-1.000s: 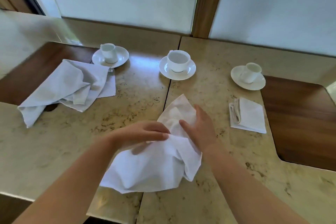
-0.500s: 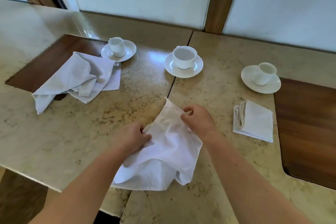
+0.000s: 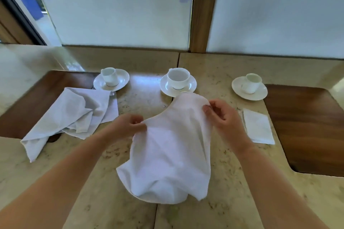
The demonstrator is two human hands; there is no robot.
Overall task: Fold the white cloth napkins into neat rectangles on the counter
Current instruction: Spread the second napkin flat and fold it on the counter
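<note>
A rumpled white napkin (image 3: 171,158) hangs lifted over the marble counter (image 3: 93,182), its lower part bunched near the counter. My left hand (image 3: 128,126) pinches its upper left edge. My right hand (image 3: 221,115) pinches its upper right edge, a little higher. A crumpled napkin (image 3: 70,115) lies loose at the left, partly over a wooden inset. At the right, beside my right hand, a napkin folded into a rectangle (image 3: 257,126) lies flat.
Three white cups on saucers stand in a row behind the napkins: left cup (image 3: 110,77), middle cup (image 3: 177,78), right cup (image 3: 251,83). Dark wooden insets sit at the left (image 3: 35,98) and right (image 3: 307,126). Frosted window panels close off the back.
Both hands have raised the napkin off the counter and moved apart along its top edge, spreading it. The view has tilted upward.
</note>
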